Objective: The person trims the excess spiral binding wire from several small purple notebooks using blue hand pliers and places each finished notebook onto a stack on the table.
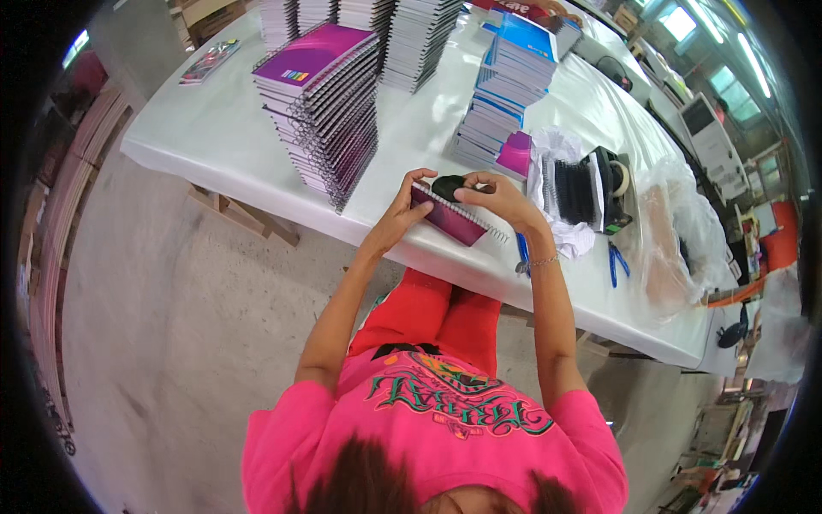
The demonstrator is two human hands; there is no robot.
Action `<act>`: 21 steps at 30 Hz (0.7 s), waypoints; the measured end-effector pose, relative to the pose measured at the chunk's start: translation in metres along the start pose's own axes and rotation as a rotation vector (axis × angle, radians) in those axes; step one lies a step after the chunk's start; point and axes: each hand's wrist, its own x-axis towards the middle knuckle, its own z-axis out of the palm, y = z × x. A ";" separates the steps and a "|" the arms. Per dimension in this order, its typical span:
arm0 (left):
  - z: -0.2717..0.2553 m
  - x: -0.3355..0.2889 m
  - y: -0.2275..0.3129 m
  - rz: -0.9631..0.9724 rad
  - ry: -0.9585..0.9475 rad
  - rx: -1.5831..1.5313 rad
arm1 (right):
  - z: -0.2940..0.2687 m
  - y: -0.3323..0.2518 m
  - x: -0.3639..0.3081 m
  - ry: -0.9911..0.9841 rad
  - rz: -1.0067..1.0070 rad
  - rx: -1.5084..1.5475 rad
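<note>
The left hand is clamped on the left end of a small purple notebook, with the thumb across the cover and the fingers behind it. The notebook is positioned between the two hands, tilted, above the near edge of a white-covered table. The right hand has its fingers bent at the upper, coiled edge of the notebook, next to a dark piece; whether the fingertips are closed on the coil or on this piece cannot be determined. A wire coil extends past the notebook's right end, below the right hand.

Beyond the left hand, toward the far left, stands a tall stack of purple spiral notebooks. Directly beyond the right hand stands a stack of blue-covered books. To the right of the right hand are crumpled white paper, a bundle of black coils and a roll of tape. A blue-handled tool lies just beside the right wrist; blue-handled pliers lie farther right. Clear plastic sheeting occupies the table well to the right.
</note>
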 end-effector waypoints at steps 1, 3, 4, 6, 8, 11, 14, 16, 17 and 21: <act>0.001 0.000 0.001 0.008 -0.005 -0.024 | 0.001 -0.005 0.004 0.006 -0.014 0.077; 0.003 -0.001 0.004 0.025 -0.013 -0.070 | 0.001 -0.014 -0.001 -0.004 -0.030 0.039; 0.004 -0.001 0.004 0.005 -0.011 -0.085 | 0.002 -0.013 -0.001 0.006 -0.059 0.094; 0.004 -0.001 0.007 -0.034 -0.005 -0.113 | 0.006 -0.008 -0.005 0.008 -0.075 0.107; 0.005 0.001 0.006 0.010 -0.010 -0.122 | 0.004 -0.003 0.002 0.042 -0.011 -0.079; 0.005 0.000 0.007 0.028 0.019 -0.016 | 0.005 0.000 0.000 0.220 -0.045 -0.194; 0.012 -0.003 -0.001 0.050 0.112 0.016 | -0.005 0.023 -0.012 0.462 -0.123 -0.152; 0.028 -0.004 -0.009 0.077 0.194 0.019 | -0.031 0.048 -0.037 0.512 -0.042 -0.217; 0.038 -0.005 -0.011 0.088 0.240 0.039 | -0.041 0.062 -0.051 0.542 0.002 -0.248; 0.046 -0.010 -0.011 0.175 0.377 0.143 | -0.015 0.096 -0.110 0.681 0.089 -0.839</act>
